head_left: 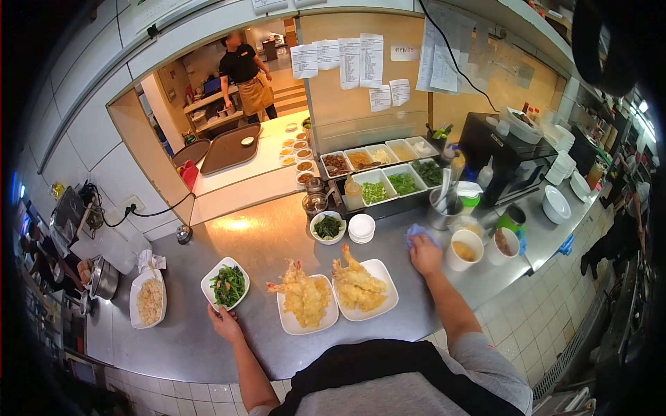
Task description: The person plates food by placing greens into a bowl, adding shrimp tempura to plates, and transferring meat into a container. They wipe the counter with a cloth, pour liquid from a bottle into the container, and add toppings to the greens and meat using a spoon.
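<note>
My left hand (226, 326) grips the near edge of a small white plate (240, 301) of cooked leafy greens (227, 286) at the left of the steel counter. My right hand (424, 255) presses down on a crumpled blue cloth (420, 234), fingers closed over it. Between my hands lie two white plates of battered fried prawns, the left tempura (305, 297) beside the right tempura (359, 287). Just beyond them are a white bowl of dark greens (328, 227) and a stack of small white dishes (361, 227).
A bowl of rice (149, 302) stands far left. Trays of chopped toppings (388, 184) line the back, near a black microwave (506, 156). White tubs (463, 251) stand at right. Beyond the pass window are brown trays (231, 149), sauce cups (303, 154) and a person (244, 76) in an apron.
</note>
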{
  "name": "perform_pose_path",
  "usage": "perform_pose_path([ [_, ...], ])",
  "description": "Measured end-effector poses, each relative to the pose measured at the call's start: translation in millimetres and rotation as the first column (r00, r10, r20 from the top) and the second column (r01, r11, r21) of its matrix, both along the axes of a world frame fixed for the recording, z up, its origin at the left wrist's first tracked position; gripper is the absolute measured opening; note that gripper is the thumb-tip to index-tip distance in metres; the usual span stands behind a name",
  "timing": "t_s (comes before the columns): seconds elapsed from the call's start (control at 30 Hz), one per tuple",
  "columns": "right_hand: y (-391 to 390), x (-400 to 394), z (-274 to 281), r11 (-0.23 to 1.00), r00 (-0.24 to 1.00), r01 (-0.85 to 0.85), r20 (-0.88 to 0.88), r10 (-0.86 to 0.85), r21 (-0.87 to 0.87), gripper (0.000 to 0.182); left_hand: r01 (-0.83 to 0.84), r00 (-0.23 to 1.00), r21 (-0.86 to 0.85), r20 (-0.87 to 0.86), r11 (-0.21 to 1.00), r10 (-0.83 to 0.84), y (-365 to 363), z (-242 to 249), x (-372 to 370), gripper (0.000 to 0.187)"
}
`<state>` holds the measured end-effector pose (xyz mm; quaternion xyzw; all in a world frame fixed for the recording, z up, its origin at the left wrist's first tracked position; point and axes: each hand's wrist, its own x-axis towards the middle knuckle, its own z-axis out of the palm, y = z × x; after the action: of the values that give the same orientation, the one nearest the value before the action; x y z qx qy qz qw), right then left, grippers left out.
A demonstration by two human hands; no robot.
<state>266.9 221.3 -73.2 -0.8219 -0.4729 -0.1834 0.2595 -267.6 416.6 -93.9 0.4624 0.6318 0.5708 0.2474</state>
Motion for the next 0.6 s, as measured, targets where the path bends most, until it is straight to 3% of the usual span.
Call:
perform_pose_path([
  [0.6, -0.7, -2.3, 4.1, 1.0, 1.0, 0.013, 0.019, -0.013, 0.006, 0.026, -0.002, 1.0, 0.012, 0.016, 1.0, 0.002, -3.5, 4.1, 3.1, 0.041],
])
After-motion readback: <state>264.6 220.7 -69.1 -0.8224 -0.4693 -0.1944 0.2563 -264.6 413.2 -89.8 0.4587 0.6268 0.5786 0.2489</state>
